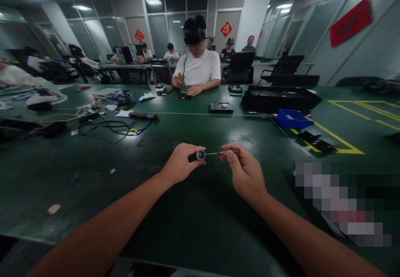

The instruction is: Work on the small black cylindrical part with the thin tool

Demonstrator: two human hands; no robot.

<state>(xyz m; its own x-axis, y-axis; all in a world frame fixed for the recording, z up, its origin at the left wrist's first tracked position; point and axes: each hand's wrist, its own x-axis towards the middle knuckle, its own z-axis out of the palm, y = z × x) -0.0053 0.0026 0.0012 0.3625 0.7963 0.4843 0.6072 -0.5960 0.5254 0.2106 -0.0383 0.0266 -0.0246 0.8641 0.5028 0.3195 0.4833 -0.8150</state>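
Between thumb and fingers, my left hand grips a small round part with a pale rim and a dark inside; its exact kind is too small to make out. My right hand is closed around the handle of a screwdriver. The thin metal shaft points left, and its tip meets the right side of the round part. Both hands are over the near middle of the green table. My right fingers cover much of the handle.
Across the table a person works on a small dark part. A hard drive, a blue bin and a long black case lie beyond my hands. Cables and an electric screwdriver lie left. A blurred-out object is at right.
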